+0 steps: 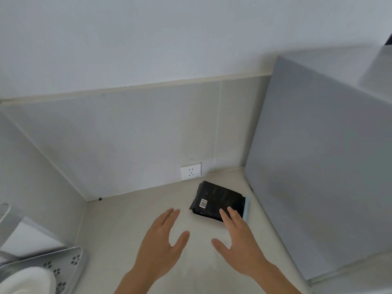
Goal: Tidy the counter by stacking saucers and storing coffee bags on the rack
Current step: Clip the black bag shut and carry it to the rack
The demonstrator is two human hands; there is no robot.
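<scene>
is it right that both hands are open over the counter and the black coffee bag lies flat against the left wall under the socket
Not quite. The head view shows the black coffee bag lying flat beside the grey appliance on the right, not against the left wall. The rest holds: left hand and right hand are open over the counter.

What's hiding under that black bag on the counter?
A light blue edge peeks out from beneath the black bag on its right side. Only that strip shows; the bag covers the rest, so I cannot tell what it is. The right hand overlaps the bag's near corner.
</scene>
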